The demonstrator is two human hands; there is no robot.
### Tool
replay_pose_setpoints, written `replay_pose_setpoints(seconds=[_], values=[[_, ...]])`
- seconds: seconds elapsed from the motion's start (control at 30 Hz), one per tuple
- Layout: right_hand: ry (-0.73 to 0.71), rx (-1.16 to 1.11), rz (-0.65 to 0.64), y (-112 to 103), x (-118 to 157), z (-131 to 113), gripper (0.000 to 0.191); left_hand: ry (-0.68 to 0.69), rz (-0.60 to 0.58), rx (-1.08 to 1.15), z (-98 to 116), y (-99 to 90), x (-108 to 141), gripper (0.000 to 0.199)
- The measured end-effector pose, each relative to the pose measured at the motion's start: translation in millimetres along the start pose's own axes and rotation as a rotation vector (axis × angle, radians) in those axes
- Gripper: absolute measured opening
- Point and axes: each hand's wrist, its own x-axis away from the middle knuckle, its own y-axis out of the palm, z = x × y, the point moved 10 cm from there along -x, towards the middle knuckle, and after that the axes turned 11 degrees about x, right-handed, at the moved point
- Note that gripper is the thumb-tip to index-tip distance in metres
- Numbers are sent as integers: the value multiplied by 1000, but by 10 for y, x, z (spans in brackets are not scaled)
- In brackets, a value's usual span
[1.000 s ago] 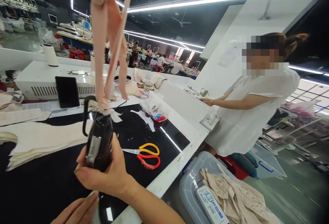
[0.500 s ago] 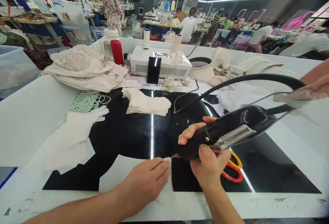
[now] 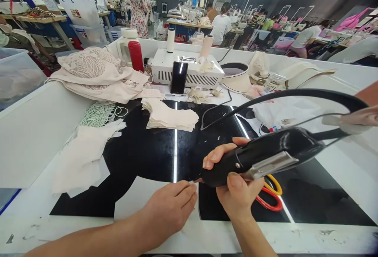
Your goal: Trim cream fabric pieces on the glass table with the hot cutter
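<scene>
- A black tool (image 3: pixel 274 151) is gripped in the right hand (image 3: pixel 238 194); its tip (image 3: pixel 199 180) is held low at the right edge of a white sheet (image 3: pixel 132 196), just beside the left hand's fingertips.
- The left hand (image 3: pixel 171 206) is laid over the sheet, fingers drawn together; whether anything is pinched cannot be told.
- The tool was held upright a second ago; now it is tilted over the black mat (image 3: pixel 136 154) — barely shifted in the last half second; work at the sheet's edge, it is judged, has been settled into.
- Scissors (image 3: pixel 277 208) are partly hidden by the right hand; a pale stack (image 3: pixel 173 117) is set farther back.
</scene>
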Motion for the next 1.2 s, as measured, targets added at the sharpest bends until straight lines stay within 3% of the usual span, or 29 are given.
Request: replay_pose_setpoints(seconds=[0.4,0.63,0.73,0.97,1.2], values=[[3,39,22,11,-60,-90,37,-26,21,37,-30,14,5,22],[8,19,122,-230,-76,-299,43,-199,12,43,-557,-3,41,29],[8,42,130,-310,-29,-342,42,-215,37,34,-645,-66,41,30],[-10,38,86,-355,63,-315,40,-56,127,312,-260,-261,-80,20],[-21,53,83,-375,104,-253,38,-32,110,346,-122,-164,-98,16]])
